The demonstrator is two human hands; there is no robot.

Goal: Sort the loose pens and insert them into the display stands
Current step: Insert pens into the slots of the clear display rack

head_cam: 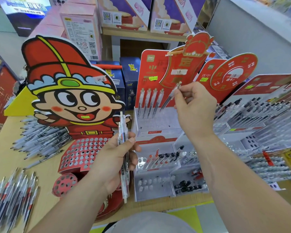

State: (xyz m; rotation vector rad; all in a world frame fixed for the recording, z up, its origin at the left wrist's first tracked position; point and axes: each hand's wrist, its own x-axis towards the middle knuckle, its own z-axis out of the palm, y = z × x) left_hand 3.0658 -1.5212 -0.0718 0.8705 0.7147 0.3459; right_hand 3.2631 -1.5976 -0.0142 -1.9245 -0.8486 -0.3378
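One clear pen (170,96) slants tip-down over the red-backed display stand (158,126), pinched by the right hand (194,105), beside four upright pens (149,101) in its top tier. A bundle of clear pens (123,148) stands in the left hand (114,158). Loose pens (40,140) lie heaped on the desk (45,175) beside the cartoon-figure stand (84,152).

Left hand (113,158), right hand (196,106): both bare. Forearms (233,165) uncovered to frame edge. Thumbnail (131,140) short. Pale grey garment (149,223) at bottom centre.
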